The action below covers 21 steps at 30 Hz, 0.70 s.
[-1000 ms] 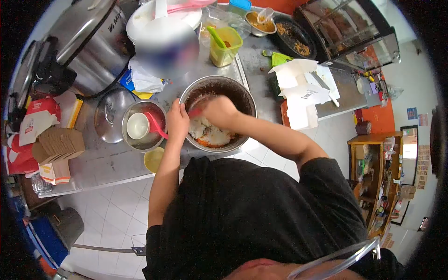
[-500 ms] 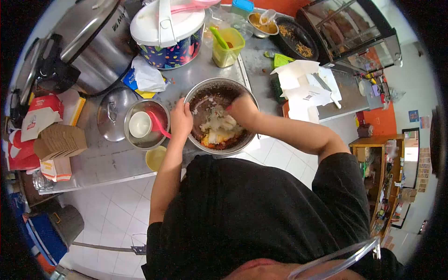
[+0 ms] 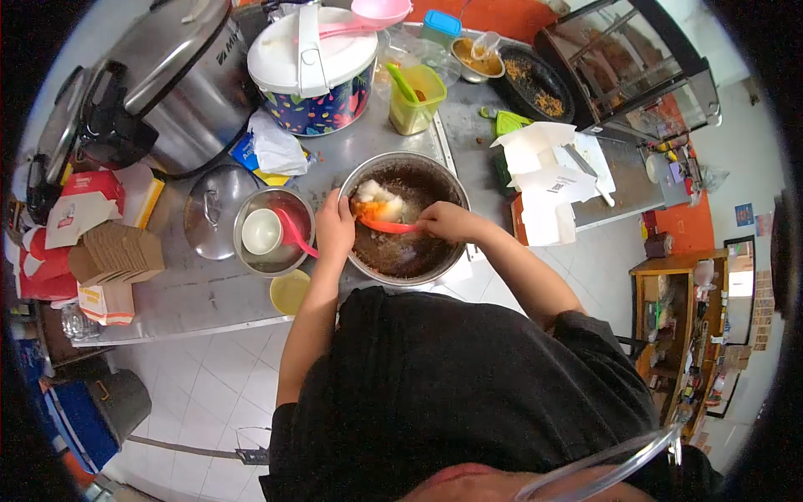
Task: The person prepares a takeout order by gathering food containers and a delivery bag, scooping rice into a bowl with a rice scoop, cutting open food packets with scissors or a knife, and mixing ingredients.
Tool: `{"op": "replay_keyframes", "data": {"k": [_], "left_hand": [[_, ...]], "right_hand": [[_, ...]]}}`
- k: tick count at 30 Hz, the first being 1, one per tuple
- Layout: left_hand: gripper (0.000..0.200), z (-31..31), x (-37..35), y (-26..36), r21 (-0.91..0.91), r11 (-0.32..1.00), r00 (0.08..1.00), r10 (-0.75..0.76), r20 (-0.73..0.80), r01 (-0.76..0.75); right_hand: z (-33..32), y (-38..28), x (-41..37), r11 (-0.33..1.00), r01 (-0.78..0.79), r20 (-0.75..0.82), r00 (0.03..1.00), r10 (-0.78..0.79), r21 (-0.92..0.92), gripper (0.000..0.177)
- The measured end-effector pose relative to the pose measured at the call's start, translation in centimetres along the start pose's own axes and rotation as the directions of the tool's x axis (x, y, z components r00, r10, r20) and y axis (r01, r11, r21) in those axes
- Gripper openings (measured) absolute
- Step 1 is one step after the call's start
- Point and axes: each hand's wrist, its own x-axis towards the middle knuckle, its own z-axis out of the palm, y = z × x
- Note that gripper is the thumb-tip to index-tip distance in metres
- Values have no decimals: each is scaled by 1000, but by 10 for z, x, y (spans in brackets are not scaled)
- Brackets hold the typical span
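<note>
Left hand point(image 3: 335, 224): grip closed on the left rim of the pot point(image 3: 421, 176), mid-frame. Right hand point(image 3: 449, 222): grip closed round the spoon point(image 3: 391, 227); rice point(image 3: 381, 203) at its tip, inside the pot. Step, as judged: turning rice; lifting calls for a level spoon. Room: pot's right side. Edges: counter point(image 3: 201, 293) front, close; bowl point(image 3: 279, 266), left; tub point(image 3: 339, 110), beyond, upper left.

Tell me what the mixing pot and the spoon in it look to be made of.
The pot: probably stainless steel, its rim shiny and silvery, its inside smeared brown. The spoon: likely plastic, judging by its even orange-red colour.
</note>
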Motion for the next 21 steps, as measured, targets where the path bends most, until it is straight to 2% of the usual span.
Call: {"op": "replay_keyframes", "data": {"k": [1,2,4,5,6,8,9,11,12,14,17,18,20,21], "left_hand": [[20,2,0,-4,-14,1000,1000,14,-6,-14],[20,3,0,-7,-28,999,1000,27,-12,-27],[20,3,-1,-4,-23,999,999,28,-21,-29],[20,2,-2,-3,-21,999,999,33,-30,-34],[20,2,-2,-4,-15,999,999,32,-23,-32],[20,4,-2,-5,-15,999,998,50,-49,-50],[20,5,-1,-5,-17,998,997,52,-51,-53],[20,5,-2,-7,-57,998,999,25,-25,-26],[20,5,-5,-9,-53,998,999,28,-17,-29],[21,9,-3,-10,-19,999,996,46,-82,-48],[22,0,-5,5,-33,999,1000,-8,-22,8],[22,3,-4,3,-36,999,1000,-2,-25,1],[21,5,-4,-3,-1,998,992,68,-107,-69],[21,4,-4,-4,0,998,992,68,-105,-69]], "right_hand": [[2,-1,-6,991,61,-177,981,-81,-119,22],[1,-12,-11,991,61,-174,981,-82,-119,22],[-3,-47,-19,945,-186,-455,889,47,-267,18],[2,-60,-15,882,-301,-495,864,91,-363,17],[14,-56,-5,814,-286,-380,921,88,-506,15],[49,-49,18,765,-134,-228,973,-17,-630,12],[47,-53,21,763,-135,-230,973,-18,-632,12],[29,-66,23,716,-112,-134,991,26,-689,11],[19,-69,22,717,-83,-138,990,-19,-692,11],[20,-87,10,748,-134,-207,978,-4,-650,11],[63,-28,48,730,-93,-149,989,-13,-677,11],[37,-43,42,712,-65,-89,996,3,-699,17],[-17,-75,19,794,-91,-41,996,83,-601,18],[-17,-73,21,795,-91,-41,996,84,-600,18]]}}
